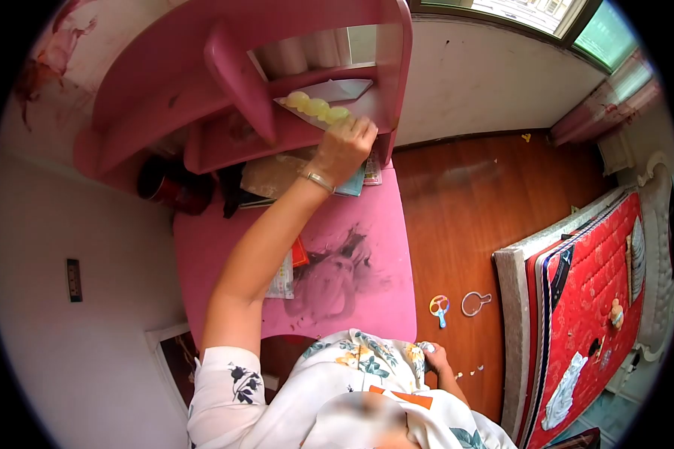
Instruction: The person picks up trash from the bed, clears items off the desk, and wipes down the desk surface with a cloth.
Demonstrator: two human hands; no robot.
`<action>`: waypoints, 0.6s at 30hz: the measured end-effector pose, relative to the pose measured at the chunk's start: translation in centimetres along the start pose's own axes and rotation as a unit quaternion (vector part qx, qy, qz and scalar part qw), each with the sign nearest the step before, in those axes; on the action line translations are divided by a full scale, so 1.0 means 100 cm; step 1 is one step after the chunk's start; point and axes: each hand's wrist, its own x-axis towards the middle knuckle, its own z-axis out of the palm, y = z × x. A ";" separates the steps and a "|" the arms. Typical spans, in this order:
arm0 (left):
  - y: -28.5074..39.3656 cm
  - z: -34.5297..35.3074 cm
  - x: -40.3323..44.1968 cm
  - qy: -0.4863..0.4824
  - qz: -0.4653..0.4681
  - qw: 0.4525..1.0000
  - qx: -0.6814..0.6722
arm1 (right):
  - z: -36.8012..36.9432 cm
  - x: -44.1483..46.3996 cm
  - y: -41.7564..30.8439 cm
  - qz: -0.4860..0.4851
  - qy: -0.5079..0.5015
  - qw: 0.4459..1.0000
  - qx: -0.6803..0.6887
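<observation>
My left hand (342, 147) is stretched up to the pink shelf, fingers closed on one end of a pale yellow, lumpy strand (307, 103) of rounded balls. The strand points left over a folded white paper (348, 90) that looks like a paper boat and sits on the shelf. A bracelet is on my left wrist. My right hand (436, 359) hangs low beside my flowered clothing, its fingers curled. A small whitish spot shows at the fingertips, too small to make out.
The pink desk (386, 262) bears dark smudges, a red and white booklet (281, 280) and papers under the shelf. A dark red canister (174, 185) stands left. On the wooden floor lie a colourful toy (439, 308) and a ring-shaped handle (474, 302). A red mattress (591, 284) is at right.
</observation>
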 end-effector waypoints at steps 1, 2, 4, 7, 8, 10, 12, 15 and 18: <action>-0.003 0.007 0.007 -0.053 -0.022 0.998 0.019 | -0.001 0.000 0.003 0.003 -0.003 1.000 0.004; -0.007 0.017 0.015 -0.055 -0.026 0.998 0.020 | -0.001 0.002 0.008 0.010 -0.006 1.000 0.009; -0.010 0.037 0.026 -0.090 -0.143 0.985 0.030 | 0.000 0.009 0.023 0.007 -0.009 1.000 0.005; -0.001 0.055 0.019 0.056 -0.106 0.993 0.025 | -0.005 0.010 0.014 0.011 -0.017 1.000 0.004; 0.006 0.059 0.010 0.037 -0.107 0.993 -0.037 | -0.007 0.009 0.006 -0.002 -0.009 1.000 -0.001; 0.028 0.044 -0.013 0.053 -0.092 0.992 -0.073 | -0.007 0.009 0.003 -0.006 -0.004 1.000 0.021; 0.060 0.027 -0.050 0.061 -0.083 0.988 -0.118 | -0.011 0.019 0.018 -0.016 -0.009 1.000 0.003; 0.084 0.015 -0.114 -0.045 -0.194 0.949 -0.245 | -0.010 0.032 0.025 -0.016 -0.029 0.999 0.032; 0.093 0.007 -0.168 -0.084 -0.401 0.843 -0.348 | -0.016 0.025 -0.005 -0.026 -0.039 0.999 0.023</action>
